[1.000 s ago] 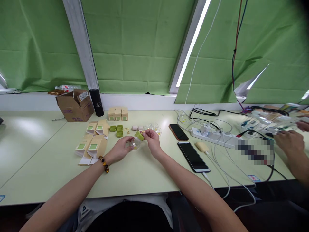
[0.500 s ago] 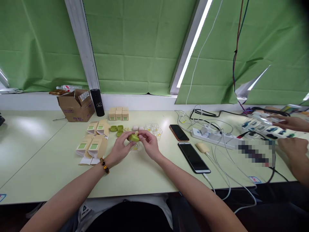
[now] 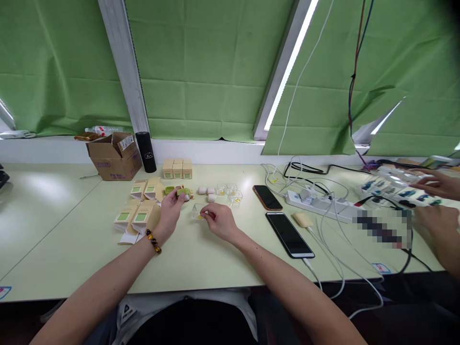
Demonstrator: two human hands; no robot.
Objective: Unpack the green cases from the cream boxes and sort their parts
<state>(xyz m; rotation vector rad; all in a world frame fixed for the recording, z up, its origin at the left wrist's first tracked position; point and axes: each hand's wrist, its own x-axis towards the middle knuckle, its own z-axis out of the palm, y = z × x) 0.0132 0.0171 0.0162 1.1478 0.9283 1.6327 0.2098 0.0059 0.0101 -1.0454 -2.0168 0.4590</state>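
Note:
My left hand (image 3: 170,212) is closed on a small green container (image 3: 183,191), over the spot where other green containers (image 3: 168,190) stand. Small cream and reddish bits show right beside it, too small to name. The fingertips of my right hand (image 3: 220,221) pinch the edge of a clear plastic cup (image 3: 197,211) on the table, with a bit of yellow at its bottom. Just beyond my right hand are pale pink cylinders (image 3: 211,198) and several more clear cups (image 3: 235,196).
Opened kraft boxes (image 3: 145,213) lie to the left, closed small boxes (image 3: 177,169) behind. A cardboard carton (image 3: 115,163) and black bottle (image 3: 145,152) stand by the wall. Two phones (image 3: 289,235), a power strip (image 3: 319,207) and cables lie right, near another person's hands (image 3: 436,218).
My hands have parted. My left hand carried the green container left and away from me; my right hand let go of it and came down to the clear cup.

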